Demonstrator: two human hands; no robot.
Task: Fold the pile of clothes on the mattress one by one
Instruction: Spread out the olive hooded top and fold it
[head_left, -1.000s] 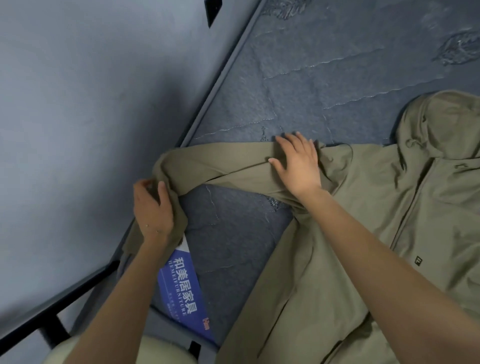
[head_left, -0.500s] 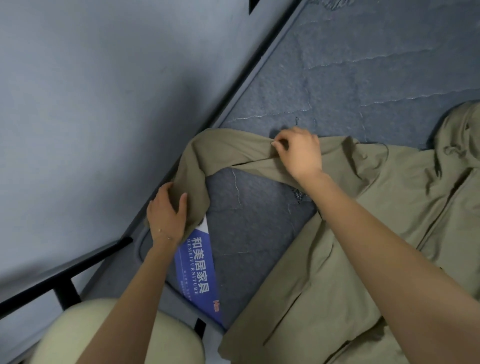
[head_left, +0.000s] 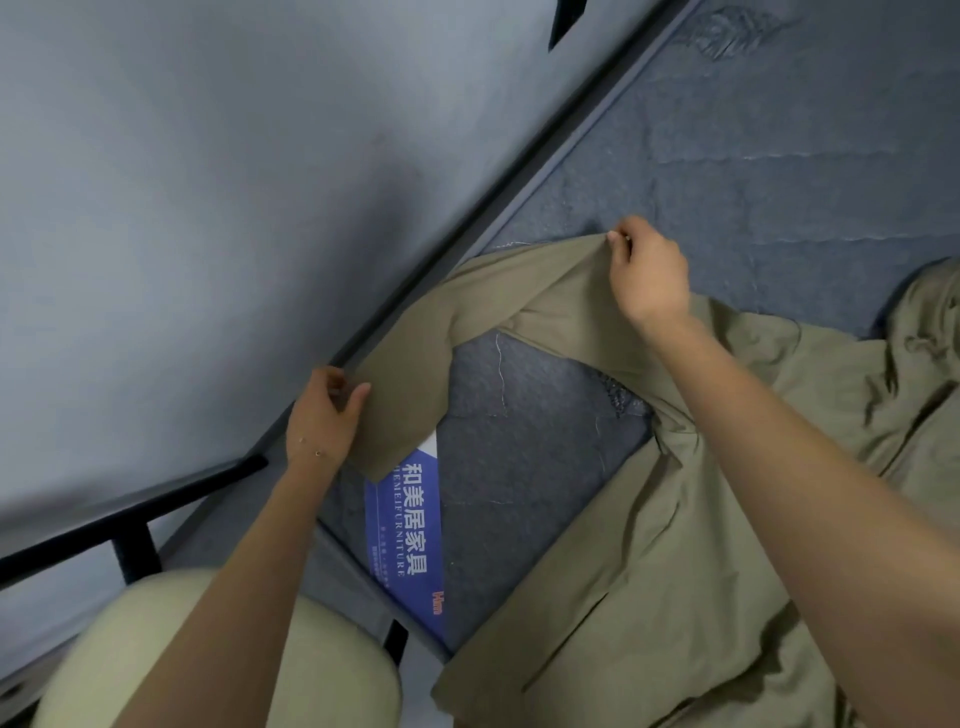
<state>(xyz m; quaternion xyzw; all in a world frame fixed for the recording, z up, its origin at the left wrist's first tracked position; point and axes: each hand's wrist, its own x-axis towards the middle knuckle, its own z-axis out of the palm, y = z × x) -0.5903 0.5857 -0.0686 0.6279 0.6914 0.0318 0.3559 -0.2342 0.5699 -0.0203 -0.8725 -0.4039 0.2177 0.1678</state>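
Observation:
An olive-green hooded jacket (head_left: 675, 571) lies spread on the dark blue mattress (head_left: 779, 156), its body at the lower right and its hood at the right edge. One sleeve (head_left: 467, 322) stretches left toward the mattress edge. My left hand (head_left: 322, 415) pinches the cuff end of that sleeve near the bed frame. Further up the sleeve, my right hand (head_left: 649, 270) pinches a fold of the fabric and lifts it off the mattress.
A grey wall (head_left: 208, 182) runs along the left, with the black bed frame rail (head_left: 130, 514) below it. A blue printed label (head_left: 410, 540) lies on the mattress corner. My knee in light trousers (head_left: 208, 660) is at the bottom left.
My right hand went from lying flat on the sleeve to pinching it and lifting it. My left hand raised the cuff end. The view shifted left.

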